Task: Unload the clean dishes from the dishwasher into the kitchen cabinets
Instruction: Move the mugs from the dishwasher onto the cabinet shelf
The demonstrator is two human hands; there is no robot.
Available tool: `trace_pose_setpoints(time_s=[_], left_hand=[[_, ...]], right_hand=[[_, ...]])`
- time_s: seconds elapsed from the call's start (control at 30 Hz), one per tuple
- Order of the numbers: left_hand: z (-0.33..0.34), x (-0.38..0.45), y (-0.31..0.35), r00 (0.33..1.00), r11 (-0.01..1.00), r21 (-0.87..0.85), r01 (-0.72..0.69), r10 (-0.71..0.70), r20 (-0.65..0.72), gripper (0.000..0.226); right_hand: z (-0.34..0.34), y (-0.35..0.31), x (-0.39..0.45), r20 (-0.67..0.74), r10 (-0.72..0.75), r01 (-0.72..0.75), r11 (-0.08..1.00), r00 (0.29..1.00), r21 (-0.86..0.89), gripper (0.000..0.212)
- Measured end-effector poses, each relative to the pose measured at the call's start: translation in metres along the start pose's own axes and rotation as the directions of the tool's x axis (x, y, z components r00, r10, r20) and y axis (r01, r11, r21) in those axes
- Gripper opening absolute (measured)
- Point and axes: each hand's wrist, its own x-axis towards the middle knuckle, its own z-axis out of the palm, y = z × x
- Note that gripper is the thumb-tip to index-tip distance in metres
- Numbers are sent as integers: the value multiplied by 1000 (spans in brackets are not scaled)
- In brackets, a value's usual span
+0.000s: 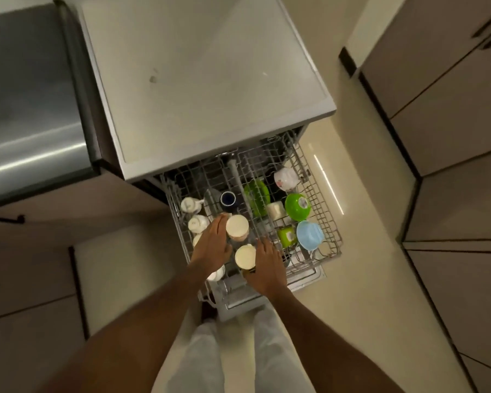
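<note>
Nearest the camera, the person's legs in pale trousers stand on the light floor, directly in front of the pulled-out dishwasher rack. Both forearms reach down and forward over the rack's near end.

The left hand lies flat against the left side of an upturned cream cup, fingers straight and together; the grip is spread, not curled round the cup. The right hand lies against the right side of a second cream cup, nearer the person; its fingers look straight, though blur hides whether the thumb wraps the cup.

Left of the left hand, small white cups sit in a row along the rack's left edge, one partly hidden under the wrist. Just beyond the far cream cup stands a dark blue mug, mouth up. Right of the centre divider, a green plate stands on edge, with a green bowl beside it, a light blue bowl nearer and a white bowl farther. A small green container sits between the blue bowl and the right hand.

Beyond the rack, the pale tabletop overhangs its far end. A steel appliance stands at far left; cabinet fronts line the right.
</note>
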Motion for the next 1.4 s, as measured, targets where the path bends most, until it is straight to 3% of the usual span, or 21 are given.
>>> trace_pose_setpoints(time_s=[0.2, 0.37, 0.53, 0.7, 1.07, 1.27, 1.4], left_hand=[[38, 42, -23, 997, 997, -36, 73, -73, 12, 87], [74, 66, -44, 994, 996, -44, 73, -69, 88, 102], [97, 80, -57, 994, 975, -191, 110, -111, 8, 105], [107, 87, -61, 985, 958, -262, 116, -144, -91, 95], [42, 53, -28, 966, 890, -455, 8, -125, -228, 83], [-18, 26, -7, 952, 874, -474, -109, -46, -304, 81], [-71, 2, 11, 906, 870, -449, -205, -5, -423, 82]], right_hand=[[55, 15, 41, 42, 66, -69, 993, 997, 93, 109], [85, 27, 60, 132, 134, -162, 959, 982, 235, 97], [102, 39, 70, 77, 154, -170, 942, 985, 288, 96], [107, 50, 70, 36, 146, -149, 929, 989, 338, 88], [48, 31, 41, -236, 212, -64, 856, 948, 513, 85], [-10, 11, 14, -437, 240, 71, 808, 867, 585, 79], [-55, -17, -10, -542, 255, 160, 782, 801, 603, 75]])
